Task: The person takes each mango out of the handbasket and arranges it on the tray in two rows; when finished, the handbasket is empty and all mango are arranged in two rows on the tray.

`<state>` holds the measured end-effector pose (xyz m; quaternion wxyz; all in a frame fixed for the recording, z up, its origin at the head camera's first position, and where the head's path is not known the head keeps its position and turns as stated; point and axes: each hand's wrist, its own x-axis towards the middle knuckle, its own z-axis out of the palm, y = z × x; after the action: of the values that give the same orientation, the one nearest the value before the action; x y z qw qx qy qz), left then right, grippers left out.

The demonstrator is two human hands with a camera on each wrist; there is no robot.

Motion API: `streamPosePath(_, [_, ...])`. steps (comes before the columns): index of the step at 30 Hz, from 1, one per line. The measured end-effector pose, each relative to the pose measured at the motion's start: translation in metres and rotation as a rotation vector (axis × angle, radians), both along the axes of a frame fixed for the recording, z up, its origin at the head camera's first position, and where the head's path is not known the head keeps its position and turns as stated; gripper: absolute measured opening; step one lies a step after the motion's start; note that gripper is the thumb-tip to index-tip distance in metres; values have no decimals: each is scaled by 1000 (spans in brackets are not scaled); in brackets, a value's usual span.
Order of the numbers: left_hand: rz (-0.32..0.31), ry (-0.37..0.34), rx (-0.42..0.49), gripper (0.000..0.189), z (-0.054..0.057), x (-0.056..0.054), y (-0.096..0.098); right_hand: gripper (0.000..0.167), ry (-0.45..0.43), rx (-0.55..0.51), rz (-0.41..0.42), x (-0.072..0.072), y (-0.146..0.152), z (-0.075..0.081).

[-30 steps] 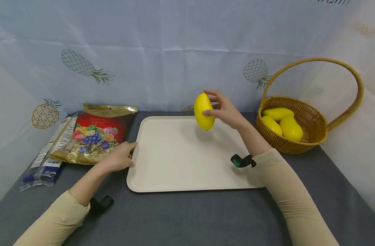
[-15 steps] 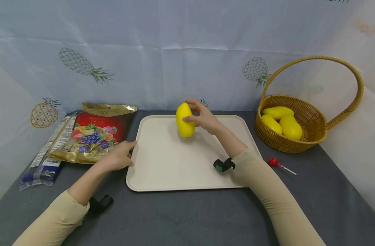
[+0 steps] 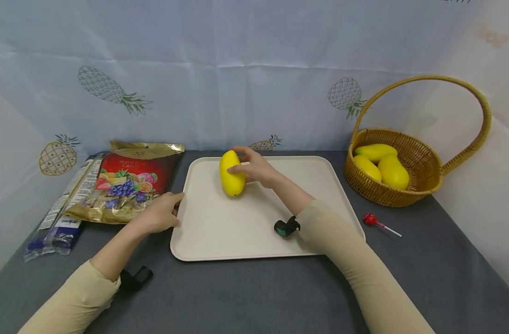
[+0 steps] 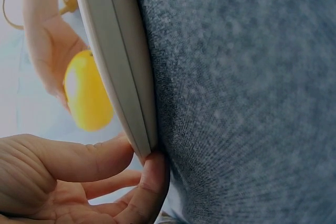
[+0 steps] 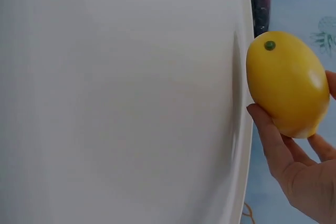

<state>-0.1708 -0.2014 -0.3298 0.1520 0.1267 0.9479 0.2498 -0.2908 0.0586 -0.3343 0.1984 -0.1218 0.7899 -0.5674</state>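
Note:
A yellow mango (image 3: 231, 175) is held upright by my right hand (image 3: 257, 168) over the back left part of the cream tray (image 3: 246, 227). In the right wrist view the thumb and fingers (image 5: 270, 135) wrap one side of the mango (image 5: 289, 82), whose green stem dot shows. My left hand (image 3: 159, 214) grips the tray's left edge. The left wrist view has its thumb (image 4: 100, 158) and fingers pinching the tray rim (image 4: 123, 66), which lies close over the grey surface.
A wicker basket (image 3: 373, 195) with a tall handle holds several yellow mangoes (image 3: 393, 172) at the right. In front of it lies a red lollipop (image 3: 369, 219). A candy bag (image 3: 127, 181) lies over a blue and white packet (image 3: 64, 227) at the left.
My right hand has carried the mango leftward and lower over the tray. As the arm moved left, the lollipop came into view. The left hand has stayed at the tray's edge.

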Motion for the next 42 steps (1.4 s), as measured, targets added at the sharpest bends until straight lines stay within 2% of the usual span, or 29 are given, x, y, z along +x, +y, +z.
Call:
streamPosePath(12, [-5, -8, -3, 79, 2, 0, 1, 73, -102, 7, -64, -7, -17, -1])
streamPosePath(19, [-13, 2, -8, 79, 1, 0, 1, 72, -137, 35, -72, -7, -19, 0])
streamPosePath(34, [-3, -21, 2, 80, 3, 1, 2, 67, -195, 90, -101, -8, -11, 1])
streamPosePath(42, [-7, -5, 7, 80, 3, 1, 3, 68, -226, 95, -102, -10, -6, 4])
